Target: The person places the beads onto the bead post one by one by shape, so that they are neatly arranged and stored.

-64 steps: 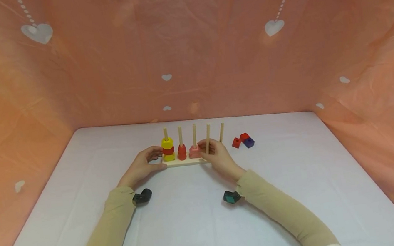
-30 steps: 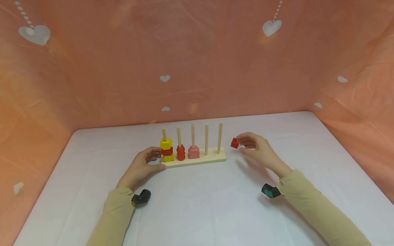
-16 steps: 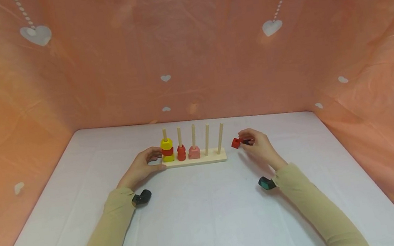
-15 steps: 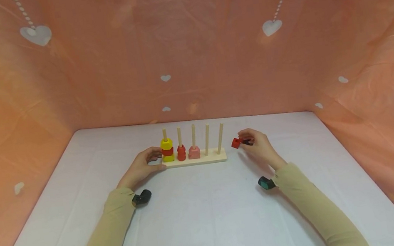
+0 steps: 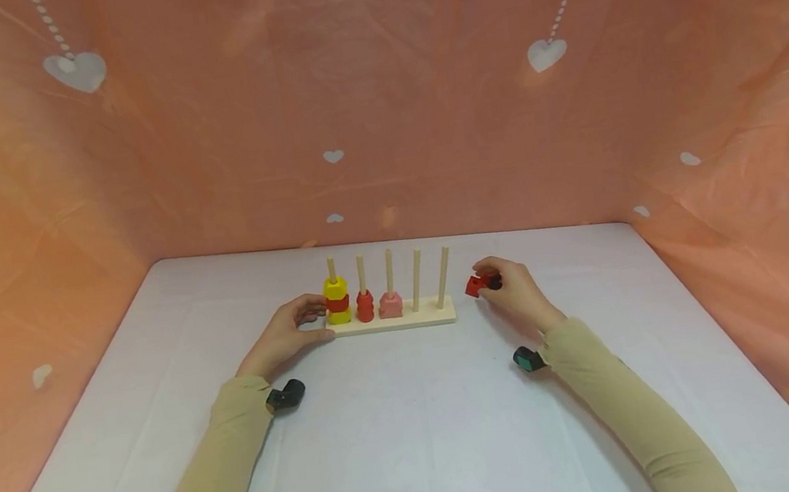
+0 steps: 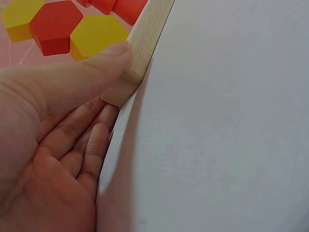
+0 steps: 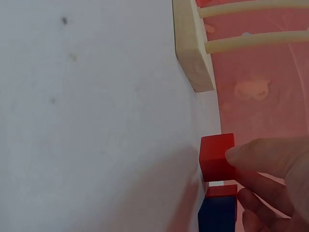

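My left hand [image 5: 286,334] holds the left end of a wooden peg stand [image 5: 398,323], thumb on the front edge and fingers behind. The first peg carries yellow and red hexagonal beads [image 5: 338,303], the second red beads [image 5: 365,307], the third pink beads [image 5: 391,307]; the two right pegs are bare. To the right of the stand, my right hand [image 5: 521,295] pinches a red cube bead [image 7: 216,157] low over the tabletop; the thumb is on its near face, the other fingertip mostly hidden. Close by lie a dark blue bead [image 7: 217,213] and another red bead [image 7: 222,191].
A white cloth [image 5: 407,446] covers the table. A peach curtain [image 5: 374,97] with white hearts rises behind and at both sides. Black wrist cameras sit on the left sleeve [image 5: 202,466] and right sleeve [image 5: 629,406].
My right hand has left the fourth peg, moved right to the loose beads and taken the red cube between its fingers, shifting slightly since. The left hand stays on the stand.
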Demonstrator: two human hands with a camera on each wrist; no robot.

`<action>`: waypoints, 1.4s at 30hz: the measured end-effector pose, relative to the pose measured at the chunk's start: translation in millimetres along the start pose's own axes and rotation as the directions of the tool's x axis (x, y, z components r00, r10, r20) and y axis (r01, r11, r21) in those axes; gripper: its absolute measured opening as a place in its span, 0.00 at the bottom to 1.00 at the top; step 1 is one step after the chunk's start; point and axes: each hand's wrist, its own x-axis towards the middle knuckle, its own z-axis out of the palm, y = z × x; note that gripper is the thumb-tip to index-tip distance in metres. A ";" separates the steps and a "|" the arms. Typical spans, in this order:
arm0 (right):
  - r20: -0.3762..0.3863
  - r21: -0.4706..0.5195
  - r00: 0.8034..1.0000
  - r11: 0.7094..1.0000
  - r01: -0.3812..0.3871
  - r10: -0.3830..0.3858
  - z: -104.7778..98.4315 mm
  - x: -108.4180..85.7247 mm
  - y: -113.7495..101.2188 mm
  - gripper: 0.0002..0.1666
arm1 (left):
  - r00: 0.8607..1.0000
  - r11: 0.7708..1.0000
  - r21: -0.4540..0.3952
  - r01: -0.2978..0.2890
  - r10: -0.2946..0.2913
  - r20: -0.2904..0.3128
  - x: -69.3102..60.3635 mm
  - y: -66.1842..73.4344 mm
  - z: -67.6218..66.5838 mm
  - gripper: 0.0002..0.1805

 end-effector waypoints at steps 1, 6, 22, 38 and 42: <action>0.002 -0.012 1.000 1.000 -0.001 0.001 0.1 0.4 0.1 0.23 | 1.000 1.000 0.003 -0.001 0.001 0.001 -0.2 0.2 0.0 0.35; -0.003 -0.059 1.000 0.998 0.011 -0.011 0.5 2.0 0.8 0.22 | 1.000 1.000 0.009 -0.017 0.017 0.001 -0.8 1.0 -0.7 0.35; 0.028 0.003 0.992 0.993 0.121 -0.121 7.3 -1.4 0.3 0.21 | 1.000 1.000 0.011 -0.025 0.025 0.008 -0.3 -0.2 -1.6 0.36; -0.015 0.180 0.957 0.941 0.287 -0.289 -29.4 -5.7 -41.1 0.21 | 1.000 1.000 0.012 -0.010 0.010 0.009 -1.8 1.3 -2.9 0.35; -0.043 0.171 0.951 0.936 0.308 -0.306 -43.8 -13.6 -69.2 0.21 | 1.000 1.000 0.014 -0.016 0.016 0.013 -0.9 1.1 -2.0 0.35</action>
